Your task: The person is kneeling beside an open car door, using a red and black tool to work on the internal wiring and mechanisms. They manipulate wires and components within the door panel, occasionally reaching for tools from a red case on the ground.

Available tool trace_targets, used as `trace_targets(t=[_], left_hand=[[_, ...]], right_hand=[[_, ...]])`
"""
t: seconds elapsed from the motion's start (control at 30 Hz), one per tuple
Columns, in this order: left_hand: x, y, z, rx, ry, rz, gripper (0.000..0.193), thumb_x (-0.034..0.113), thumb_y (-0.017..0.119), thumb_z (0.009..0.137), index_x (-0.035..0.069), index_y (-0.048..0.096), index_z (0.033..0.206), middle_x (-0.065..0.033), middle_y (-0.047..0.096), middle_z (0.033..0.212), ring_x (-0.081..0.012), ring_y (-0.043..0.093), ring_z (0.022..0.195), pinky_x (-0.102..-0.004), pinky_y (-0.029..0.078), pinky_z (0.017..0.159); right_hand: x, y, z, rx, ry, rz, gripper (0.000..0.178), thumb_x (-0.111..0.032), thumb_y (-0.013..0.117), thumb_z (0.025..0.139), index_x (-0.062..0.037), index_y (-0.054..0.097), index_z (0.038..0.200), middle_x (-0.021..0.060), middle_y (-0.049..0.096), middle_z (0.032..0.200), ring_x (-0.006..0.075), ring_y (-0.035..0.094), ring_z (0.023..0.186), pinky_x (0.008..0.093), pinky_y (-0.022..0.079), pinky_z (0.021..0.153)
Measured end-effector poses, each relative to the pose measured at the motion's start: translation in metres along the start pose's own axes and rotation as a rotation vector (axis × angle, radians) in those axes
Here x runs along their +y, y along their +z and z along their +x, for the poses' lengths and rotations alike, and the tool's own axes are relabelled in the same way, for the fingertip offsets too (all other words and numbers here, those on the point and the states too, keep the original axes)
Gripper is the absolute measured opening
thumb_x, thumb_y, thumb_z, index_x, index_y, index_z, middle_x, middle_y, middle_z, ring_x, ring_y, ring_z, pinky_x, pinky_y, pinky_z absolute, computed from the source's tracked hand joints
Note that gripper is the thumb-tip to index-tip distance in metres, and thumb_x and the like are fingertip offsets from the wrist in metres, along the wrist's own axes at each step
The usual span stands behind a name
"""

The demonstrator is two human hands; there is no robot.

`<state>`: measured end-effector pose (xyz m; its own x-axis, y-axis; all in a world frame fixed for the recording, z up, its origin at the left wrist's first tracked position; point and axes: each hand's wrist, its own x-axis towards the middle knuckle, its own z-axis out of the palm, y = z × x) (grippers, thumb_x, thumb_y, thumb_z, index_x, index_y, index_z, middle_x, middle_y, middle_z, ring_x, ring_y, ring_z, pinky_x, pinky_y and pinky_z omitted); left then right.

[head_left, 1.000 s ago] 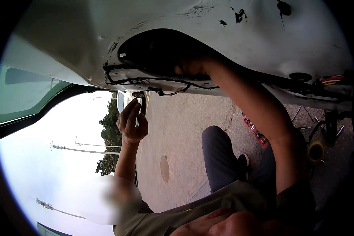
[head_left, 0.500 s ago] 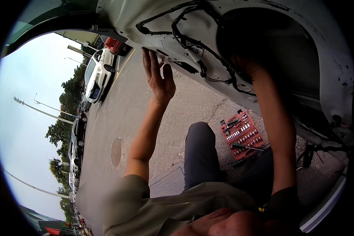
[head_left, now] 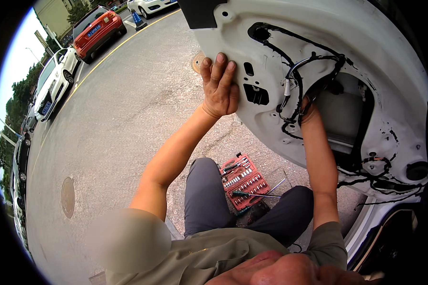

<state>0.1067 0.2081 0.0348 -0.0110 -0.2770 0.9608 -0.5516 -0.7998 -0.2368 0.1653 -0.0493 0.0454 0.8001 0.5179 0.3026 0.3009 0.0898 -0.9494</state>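
Observation:
A white car door (head_left: 266, 128) with its inner trim off stands open in front of me. My left hand (head_left: 219, 90) rests against the door's outer edge, its fingers stretched upward and holding nothing. My right hand (head_left: 309, 113) reaches into the near edge of the large door opening (head_left: 342, 111), beside a black wiring harness (head_left: 296, 78). Its fingertips are hidden by the wires and shadow, so what they touch does not show. A white connector (head_left: 286, 87) hangs on the harness close by.
On the ground by my knees lies a red socket set case (head_left: 245, 183), with a green-handled screwdriver (head_left: 245, 194) across it. Loose wires (head_left: 380, 178) trail near the hinge side. A red car (head_left: 97, 31) and a white car (head_left: 57, 78) are parked beyond a yellow line.
My view has turned so that more of the door shows. My right hand has come from deep in the dark opening to its near edge. My left hand stays at the door edge.

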Motion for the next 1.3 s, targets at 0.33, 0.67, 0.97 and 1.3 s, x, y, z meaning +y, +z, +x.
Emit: trace_targets(t=[0.33, 0.67, 0.97, 1.3], left_hand=[[-0.001, -0.008, 0.001, 0.013, 0.002, -0.013, 0.058, 0.011, 0.051, 0.089, -0.002, 0.053, 0.145, -0.0273, 0.038, 0.159, -0.0440, 0.016, 0.156, -0.0530, 0.009, 0.126], [0.005, -0.008, 0.008, 0.067, -0.024, -0.022, 0.057, 0.010, 0.054, 0.086, -0.001, 0.057, 0.141, -0.0268, 0.045, 0.154, -0.0381, 0.034, 0.149, -0.0519, 0.015, 0.125], [0.008, -0.009, 0.009, 0.084, -0.062, -0.057, 0.058, 0.009, 0.061, 0.081, 0.008, 0.062, 0.139, -0.0166, 0.052, 0.152, -0.0343, 0.038, 0.146, -0.0460, 0.023, 0.124], [0.021, -0.024, -0.003, 0.209, -0.229, -0.295, 0.061, 0.000, 0.062, 0.084, 0.007, 0.053, 0.145, -0.0198, 0.047, 0.154, -0.0380, 0.045, 0.140, -0.0436, 0.048, 0.108]], right_hand=[[0.004, 0.004, 0.014, 0.047, 0.014, -0.012, 0.040, -0.032, 0.054, 0.106, -0.0118, 0.057, 0.141, 0.0119, 0.069, 0.120, 0.0164, 0.067, 0.103, 0.0327, 0.055, 0.089], [0.001, -0.001, 0.009, 0.115, 0.012, -0.030, 0.039, -0.032, 0.054, 0.106, -0.0116, 0.058, 0.139, 0.0111, 0.070, 0.119, 0.0159, 0.067, 0.102, 0.0322, 0.054, 0.087], [-0.001, -0.001, 0.007, 0.187, 0.026, -0.064, 0.038, -0.032, 0.054, 0.106, -0.0114, 0.059, 0.138, 0.0105, 0.070, 0.118, 0.0154, 0.067, 0.101, 0.0318, 0.054, 0.086], [0.005, -0.007, 0.011, 0.271, 0.025, -0.098, 0.036, -0.032, 0.054, 0.106, -0.0112, 0.060, 0.136, 0.0098, 0.070, 0.116, 0.0149, 0.066, 0.100, 0.0313, 0.054, 0.085]])
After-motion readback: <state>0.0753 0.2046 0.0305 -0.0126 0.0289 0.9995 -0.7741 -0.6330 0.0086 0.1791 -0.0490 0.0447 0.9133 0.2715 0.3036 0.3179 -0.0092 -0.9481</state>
